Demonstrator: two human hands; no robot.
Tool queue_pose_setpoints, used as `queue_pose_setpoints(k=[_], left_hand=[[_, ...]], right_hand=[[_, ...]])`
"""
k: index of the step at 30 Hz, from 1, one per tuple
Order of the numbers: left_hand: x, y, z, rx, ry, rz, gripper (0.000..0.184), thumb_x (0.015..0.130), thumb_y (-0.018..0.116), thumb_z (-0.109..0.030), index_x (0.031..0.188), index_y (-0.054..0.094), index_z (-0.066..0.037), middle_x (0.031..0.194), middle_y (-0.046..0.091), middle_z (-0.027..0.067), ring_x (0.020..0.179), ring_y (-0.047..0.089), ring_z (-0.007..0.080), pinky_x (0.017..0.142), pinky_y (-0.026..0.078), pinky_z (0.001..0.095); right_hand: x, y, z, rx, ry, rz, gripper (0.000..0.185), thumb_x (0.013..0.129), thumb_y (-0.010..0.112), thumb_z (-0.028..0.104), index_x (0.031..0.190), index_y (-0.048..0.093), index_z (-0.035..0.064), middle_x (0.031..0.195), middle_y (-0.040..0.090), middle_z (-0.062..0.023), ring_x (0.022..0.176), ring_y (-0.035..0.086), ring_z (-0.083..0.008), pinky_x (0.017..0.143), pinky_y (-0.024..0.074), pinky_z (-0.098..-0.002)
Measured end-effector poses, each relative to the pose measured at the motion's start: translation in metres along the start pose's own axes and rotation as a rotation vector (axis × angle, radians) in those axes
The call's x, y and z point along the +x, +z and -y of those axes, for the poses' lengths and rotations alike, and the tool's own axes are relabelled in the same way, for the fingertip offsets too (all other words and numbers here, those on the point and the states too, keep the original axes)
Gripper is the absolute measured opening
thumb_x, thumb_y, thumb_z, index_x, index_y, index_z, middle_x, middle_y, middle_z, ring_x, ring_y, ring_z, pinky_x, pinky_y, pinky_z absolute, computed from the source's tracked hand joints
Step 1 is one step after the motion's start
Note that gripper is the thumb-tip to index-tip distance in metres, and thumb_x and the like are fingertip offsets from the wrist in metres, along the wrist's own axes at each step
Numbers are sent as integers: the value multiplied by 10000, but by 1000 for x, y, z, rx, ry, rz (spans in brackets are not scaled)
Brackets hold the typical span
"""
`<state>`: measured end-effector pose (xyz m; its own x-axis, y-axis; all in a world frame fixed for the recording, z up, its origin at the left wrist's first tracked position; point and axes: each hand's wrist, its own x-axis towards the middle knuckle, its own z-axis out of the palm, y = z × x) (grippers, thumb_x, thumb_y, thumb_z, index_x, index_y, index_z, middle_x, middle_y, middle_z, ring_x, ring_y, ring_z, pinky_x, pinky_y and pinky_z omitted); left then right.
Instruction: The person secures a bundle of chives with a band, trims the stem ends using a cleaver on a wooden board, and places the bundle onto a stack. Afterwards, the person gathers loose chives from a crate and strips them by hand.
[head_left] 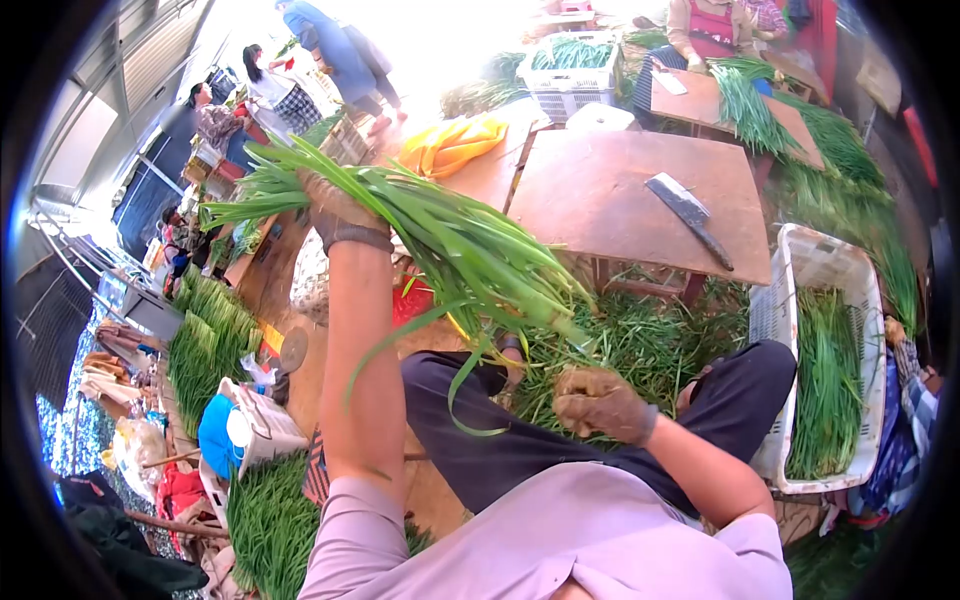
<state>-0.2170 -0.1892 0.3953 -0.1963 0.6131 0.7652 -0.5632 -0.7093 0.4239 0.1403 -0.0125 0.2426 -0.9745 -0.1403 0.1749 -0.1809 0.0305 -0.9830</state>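
Observation:
My left hand (342,208), in a brown glove, grips a bunch of long, flat green leaves that look like garlic chives (455,235). The bunch slants down to the right, with its pale cut ends toward my lap and a few leaves drooping loose. Just below those ends, my right hand (603,404), also gloved, is curled closed. Whatever its fingers might hold is hidden. Loose leaf trimmings (650,350) lie heaped on the ground between my legs.
A cleaver (690,220) lies on the wooden board (610,170) ahead. To my right stands a white crate (778,420) of green leaves. More leaf piles (205,345) are at the left. An orange cloth (450,147) lies ahead. Other people (705,35) work farther off.

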Motion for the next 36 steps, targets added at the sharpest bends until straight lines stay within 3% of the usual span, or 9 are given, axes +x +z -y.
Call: queue_pose_setpoints(k=[2,4,9,15,19,25,28,32,36], left_hand=[[8,20,17,187,227,-304,714,915,419,-658,1235,469,-22,1117,556,281,1019,560,461,888,489,576],[32,66,58,723,432,-1061,558,934,465,-631,971,619,-96,891,645,94,724,647,254,653,601,396],[8,16,19,707,525,-1126,487,951,495,-588,979,607,-115,871,625,83,712,639,242,635,595,386],[13,30,29,757,431,-965,481,948,495,-593,975,587,-121,921,641,94,703,646,247,625,597,398],[23,56,60,710,447,-989,522,925,520,-617,1037,599,-113,972,650,107,746,653,260,684,600,436],[11,59,47,654,147,-639,575,890,594,-628,1096,631,-92,1014,665,111,923,659,255,852,578,427],[7,54,39,778,178,-797,553,880,602,-630,1028,654,-99,981,672,105,871,667,258,834,578,433],[9,35,32,875,216,-899,869,937,328,-716,1349,516,26,1209,623,233,962,644,312,811,572,422],[10,23,20,713,399,-976,493,914,567,-585,902,644,-99,795,682,115,646,674,261,586,602,415]], right_hand=[[2,17,-27,-95,58,-88,160,964,634,192,971,603,35,795,604,-38,586,551,-78,502,450,-208],[13,28,-33,-278,91,-189,156,966,627,187,1009,619,37,808,612,-40,595,553,-79,509,454,-211],[47,48,-40,-354,-58,-486,211,977,621,251,1062,610,58,772,568,-13,564,487,-65,486,395,-211],[65,54,-39,461,204,-532,253,995,606,331,1060,584,88,705,498,23,517,407,-53,452,317,-210],[101,45,-35,1217,437,-444,284,1007,596,385,1059,566,108,661,450,48,485,354,-45,429,265,-209],[115,33,-56,1259,271,23,223,1023,582,312,1001,581,90,614,482,30,425,417,-53,381,358,-195],[102,18,-64,1008,175,51,215,1022,574,289,1056,591,77,638,520,14,448,457,-67,401,382,-202],[95,9,-71,584,16,-43,230,1022,564,258,1131,605,60,670,571,-8,479,510,-87,428,414,-211],[89,-3,-79,-286,-521,-197,249,1023,548,233,1170,626,48,693,607,-24,511,552,-98,453,434,-220]])
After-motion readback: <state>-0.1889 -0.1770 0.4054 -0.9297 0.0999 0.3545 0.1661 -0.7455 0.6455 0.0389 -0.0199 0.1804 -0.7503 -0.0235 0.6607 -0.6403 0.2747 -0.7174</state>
